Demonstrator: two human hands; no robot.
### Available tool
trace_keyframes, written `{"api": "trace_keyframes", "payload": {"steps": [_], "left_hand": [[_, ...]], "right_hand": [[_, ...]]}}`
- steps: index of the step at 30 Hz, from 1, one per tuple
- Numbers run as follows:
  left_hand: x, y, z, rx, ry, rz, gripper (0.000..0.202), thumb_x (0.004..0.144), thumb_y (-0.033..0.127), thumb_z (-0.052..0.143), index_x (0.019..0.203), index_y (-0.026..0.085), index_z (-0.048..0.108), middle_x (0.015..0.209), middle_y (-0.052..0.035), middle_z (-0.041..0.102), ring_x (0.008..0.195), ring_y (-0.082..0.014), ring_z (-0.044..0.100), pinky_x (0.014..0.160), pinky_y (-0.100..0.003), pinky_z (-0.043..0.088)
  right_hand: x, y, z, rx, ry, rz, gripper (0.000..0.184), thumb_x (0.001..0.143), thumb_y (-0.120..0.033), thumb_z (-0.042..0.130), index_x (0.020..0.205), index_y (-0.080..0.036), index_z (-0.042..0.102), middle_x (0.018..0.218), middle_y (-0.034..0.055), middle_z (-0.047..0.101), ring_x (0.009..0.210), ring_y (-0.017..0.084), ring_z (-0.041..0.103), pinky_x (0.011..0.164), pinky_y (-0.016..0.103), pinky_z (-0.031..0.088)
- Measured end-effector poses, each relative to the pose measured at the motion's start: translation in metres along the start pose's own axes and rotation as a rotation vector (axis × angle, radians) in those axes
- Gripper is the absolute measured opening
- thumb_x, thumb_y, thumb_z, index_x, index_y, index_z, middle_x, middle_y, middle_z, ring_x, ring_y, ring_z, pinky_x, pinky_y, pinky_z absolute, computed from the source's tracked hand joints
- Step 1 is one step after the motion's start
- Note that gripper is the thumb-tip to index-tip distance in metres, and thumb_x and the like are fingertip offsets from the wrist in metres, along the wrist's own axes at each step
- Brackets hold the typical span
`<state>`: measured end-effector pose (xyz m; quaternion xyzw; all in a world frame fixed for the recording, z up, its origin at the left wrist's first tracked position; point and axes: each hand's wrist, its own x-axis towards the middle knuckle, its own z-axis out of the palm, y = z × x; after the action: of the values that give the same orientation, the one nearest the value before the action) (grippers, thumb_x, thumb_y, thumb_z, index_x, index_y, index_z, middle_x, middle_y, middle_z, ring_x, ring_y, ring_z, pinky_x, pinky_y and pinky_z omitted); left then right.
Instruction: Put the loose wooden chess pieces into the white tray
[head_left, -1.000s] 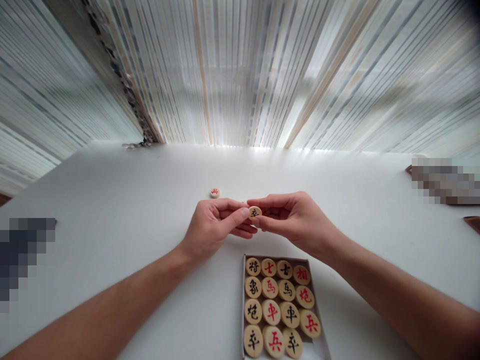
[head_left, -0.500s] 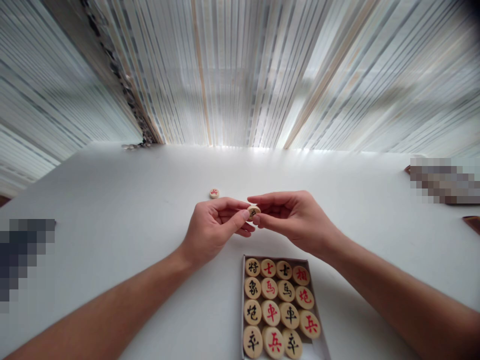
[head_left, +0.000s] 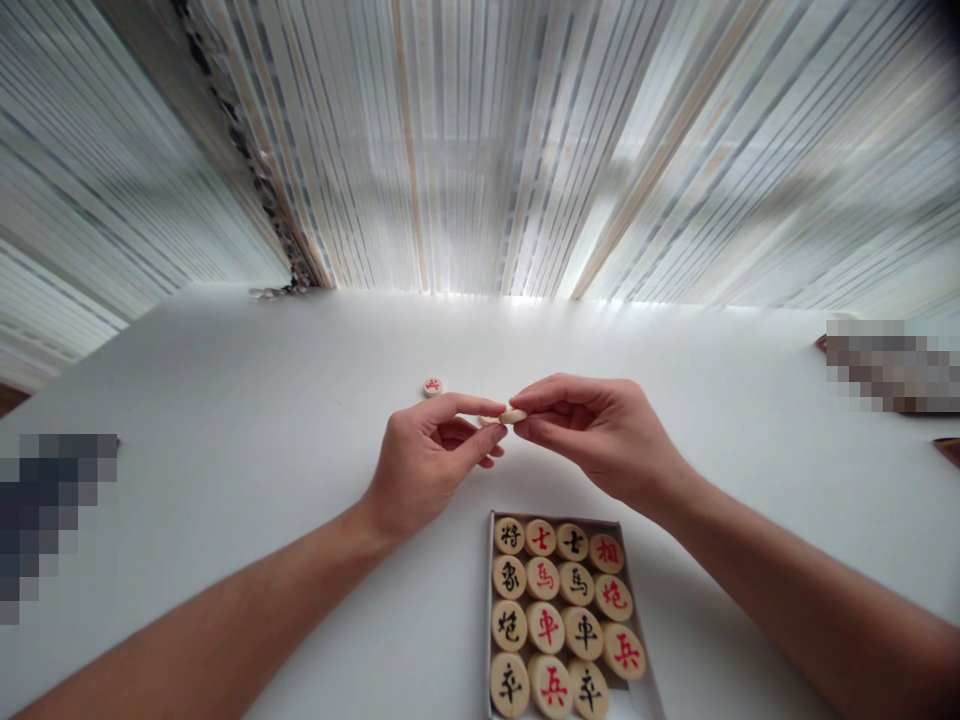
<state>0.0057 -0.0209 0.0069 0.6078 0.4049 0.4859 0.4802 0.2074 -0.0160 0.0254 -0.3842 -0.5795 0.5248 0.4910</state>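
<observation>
A round wooden xiangqi piece (head_left: 514, 416) is turned nearly edge-on above the table, its character out of sight. My right hand (head_left: 592, 420) pinches it between thumb and fingertips from the right. From the left, my left hand (head_left: 431, 455) closes thumb and index fingertip at its edge. Another pale rounded edge (head_left: 489, 420) shows behind the left fingers; whether it is held or lies on the table I cannot tell. Just beyond the left hand, a piece with a red character (head_left: 433, 387) lies on the table.
Below my hands a shallow box (head_left: 490, 600) holds rows of pieces with red and black characters; its lower right corner shows bare bottom. The white table (head_left: 262, 400) reaches to a striped string curtain (head_left: 480, 150). Blurred-out objects stand at both sides.
The pinched piece has been tipped from showing its black character to nearly edge-on. My hands have shifted only slightly; the view has moved a little.
</observation>
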Motion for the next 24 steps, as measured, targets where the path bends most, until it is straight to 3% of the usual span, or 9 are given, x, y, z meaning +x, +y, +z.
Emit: {"api": "trace_keyframes", "payload": {"steps": [5, 11, 20, 24], "left_hand": [[0.0006, 0.0022, 0.002, -0.04, 0.028, 0.011, 0.026, 0.081, 0.03, 0.09, 0.103, 0.016, 0.082, 0.085, -0.0051, 0.082, 0.066, -0.0174, 0.078, 0.061, -0.025, 0.067], [0.0004, 0.0017, 0.0028, -0.09, 0.053, 0.01, 0.027, 0.081, 0.024, 0.089, 0.105, 0.016, 0.083, 0.081, -0.004, 0.082, 0.063, -0.0156, 0.076, 0.06, -0.025, 0.066], [0.0007, 0.0012, 0.0015, -0.075, -0.03, -0.016, 0.034, 0.083, 0.029, 0.088, 0.114, 0.015, 0.082, 0.084, -0.0064, 0.082, 0.069, -0.0166, 0.077, 0.063, -0.025, 0.066], [0.003, 0.0009, 0.0005, -0.089, -0.05, -0.034, 0.035, 0.085, 0.032, 0.086, 0.115, 0.014, 0.081, 0.083, -0.0068, 0.081, 0.069, -0.0164, 0.076, 0.062, -0.025, 0.066]], "right_hand": [[0.0006, -0.0019, -0.0023, 0.058, -0.025, 0.11, 0.036, 0.066, -0.034, 0.1, 0.097, -0.023, 0.088, 0.089, 0.0069, 0.083, 0.087, 0.023, 0.076, 0.085, 0.038, 0.063], [0.0011, 0.004, -0.0064, 0.118, -0.054, 0.179, 0.042, 0.073, -0.035, 0.097, 0.111, -0.025, 0.085, 0.093, 0.0078, 0.083, 0.079, 0.019, 0.075, 0.079, 0.037, 0.062], [0.0013, -0.0007, -0.0067, 0.037, -0.158, 0.189, 0.036, 0.085, -0.037, 0.088, 0.118, -0.022, 0.084, 0.089, 0.0079, 0.082, 0.078, 0.017, 0.067, 0.075, 0.032, 0.057], [0.0012, 0.0002, -0.006, 0.056, -0.147, 0.182, 0.033, 0.087, -0.04, 0.086, 0.116, -0.023, 0.084, 0.084, 0.0073, 0.081, 0.078, 0.018, 0.069, 0.076, 0.034, 0.058]]}}
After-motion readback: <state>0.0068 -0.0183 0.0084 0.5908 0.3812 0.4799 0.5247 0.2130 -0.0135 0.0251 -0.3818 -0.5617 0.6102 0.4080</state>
